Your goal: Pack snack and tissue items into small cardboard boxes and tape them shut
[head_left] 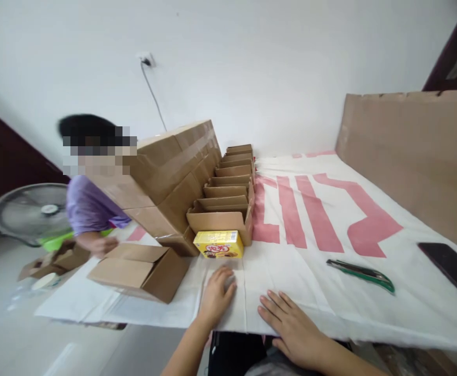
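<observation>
On the tablecloth, empty-handed, with left hand half-curled, right hand flat, taped boxes seemingly done, yellow box outside open boxes.

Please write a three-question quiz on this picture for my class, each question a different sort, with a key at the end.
1. Which is nearer the yellow carton: the wearer's left hand or right hand?

2. True or false: the green utility knife lies between the right hand and the phone.

3. What colour is the co-worker's sleeve? A) red B) purple C) black

Key:
1. The left hand
2. True
3. B
</observation>
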The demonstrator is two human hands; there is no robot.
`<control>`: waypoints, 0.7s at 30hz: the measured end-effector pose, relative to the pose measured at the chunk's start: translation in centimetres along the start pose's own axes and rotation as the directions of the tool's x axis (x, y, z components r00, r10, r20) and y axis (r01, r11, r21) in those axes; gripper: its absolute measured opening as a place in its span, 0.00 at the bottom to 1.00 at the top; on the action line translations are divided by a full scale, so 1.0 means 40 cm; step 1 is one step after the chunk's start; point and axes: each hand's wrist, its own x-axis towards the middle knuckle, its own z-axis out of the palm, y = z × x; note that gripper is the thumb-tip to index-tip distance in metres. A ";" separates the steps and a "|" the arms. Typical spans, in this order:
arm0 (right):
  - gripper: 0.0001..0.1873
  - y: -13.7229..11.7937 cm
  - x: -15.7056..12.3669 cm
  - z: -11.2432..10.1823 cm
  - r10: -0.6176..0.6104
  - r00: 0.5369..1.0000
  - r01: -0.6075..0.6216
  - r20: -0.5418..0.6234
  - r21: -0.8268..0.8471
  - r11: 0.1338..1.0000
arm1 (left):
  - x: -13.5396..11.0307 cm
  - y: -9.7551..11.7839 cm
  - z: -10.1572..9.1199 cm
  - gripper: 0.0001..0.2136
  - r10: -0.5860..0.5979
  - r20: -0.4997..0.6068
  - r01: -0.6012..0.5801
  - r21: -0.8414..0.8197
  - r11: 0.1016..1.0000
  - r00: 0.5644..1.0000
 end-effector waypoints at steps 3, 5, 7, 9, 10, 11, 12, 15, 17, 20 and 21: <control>0.44 0.021 0.007 0.024 -0.025 1.000 0.024 -0.016 -0.051 0.998 | -0.046 0.058 -0.045 0.10 0.077 0.067 -0.077 -0.007 0.997 0.995; 0.45 0.056 0.014 0.055 -0.094 0.994 0.086 -0.057 -0.118 0.989 | -0.059 0.081 -0.110 0.10 0.158 0.004 -0.158 -0.010 0.987 0.987; 0.47 0.098 0.024 0.090 -0.181 0.978 0.157 -0.106 -0.201 0.967 | -0.055 0.081 -0.204 0.09 0.173 -0.206 -0.164 0.060 0.985 0.963; 0.50 0.135 0.034 0.120 -0.261 0.952 0.211 -0.158 -0.277 0.938 | -0.040 0.053 -0.316 0.09 0.082 -0.470 -0.001 0.170 0.985 0.879; 0.51 0.150 0.038 0.131 -0.296 0.938 0.232 -0.182 -0.308 0.923 | -0.029 0.030 -0.375 0.10 0.037 -0.560 0.087 0.193 0.977 0.828; 0.51 0.162 0.043 0.140 -0.327 0.922 0.247 -0.207 -0.335 0.909 | -0.017 0.001 -0.433 0.11 0.005 -0.625 0.157 0.203 0.967 0.781; 0.51 0.170 0.046 0.146 -0.352 0.907 0.257 -0.232 -0.359 0.897 | -0.002 -0.030 -0.488 0.12 -0.024 -0.679 0.223 0.207 0.953 0.734; 0.48 0.182 0.053 0.153 -0.401 0.871 0.258 -0.285 -0.430 0.865 | 0.053 -0.125 -0.617 0.12 -0.112 -0.756 0.391 0.201 0.898 0.645; 0.46 0.186 0.057 0.156 -0.425 0.851 0.254 -0.307 -0.468 0.846 | 0.088 -0.174 -0.665 0.10 -0.149 -0.746 0.453 0.221 0.864 0.649; 0.46 0.195 0.063 0.164 -0.436 0.845 0.260 -0.309 -0.476 0.840 | 0.111 -0.211 -0.690 0.12 -0.165 -0.693 0.477 0.284 0.832 0.702; 0.47 0.197 0.065 0.166 -0.427 0.852 0.260 -0.301 -0.465 0.846 | 0.109 -0.215 -0.691 0.14 -0.159 -0.672 0.467 0.306 0.829 0.723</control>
